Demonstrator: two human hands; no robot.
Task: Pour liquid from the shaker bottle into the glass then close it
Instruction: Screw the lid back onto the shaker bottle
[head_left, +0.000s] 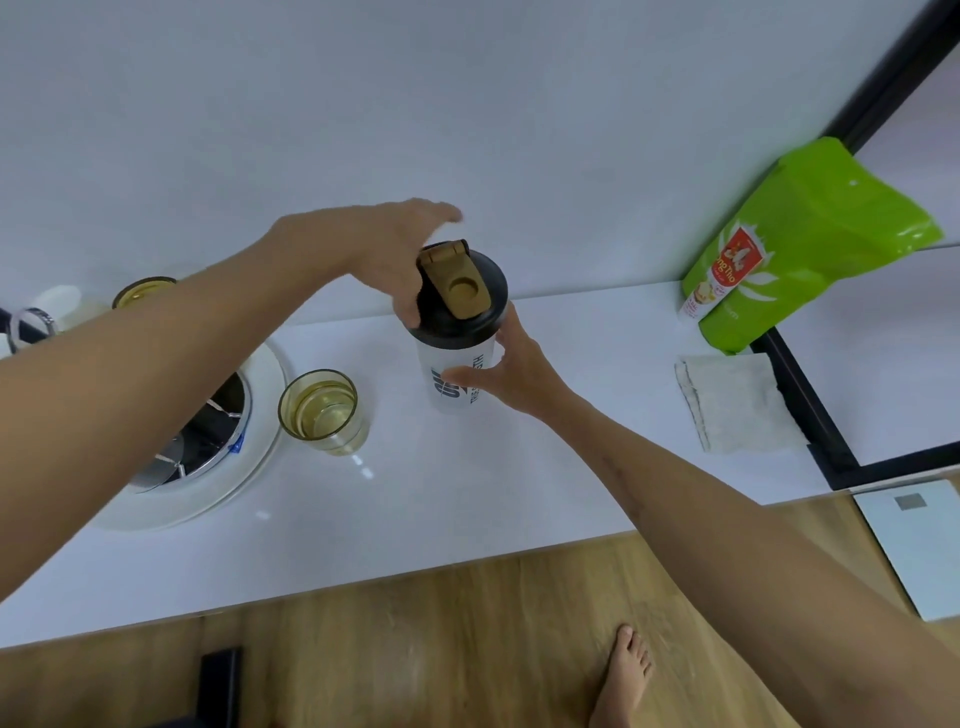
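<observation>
On counter (467, 493): right hand (511, 371) grips shaker bottle (457, 358); left hand (395, 249) seemingly on lid (462, 291).

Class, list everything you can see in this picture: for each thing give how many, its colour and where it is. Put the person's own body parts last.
Shaker bottle: one, clear with black lid and tan flip cap, upright mid-counter.
Glass: one, yellowish, holding pale liquid, left of the bottle.
Second glass: one, yellowish, far left by the wall.
Round appliance: one, white, left on the counter.
Pouch: one, green, leaning at the right.
Cloth: one, whitish, below the pouch.
Counter: one, white.
Floor: wooden.
Scale: one, white, on the floor at right.
Left hand: on the lid.
Right hand: grip on the bottle's body.
Foot: one, bare.
</observation>
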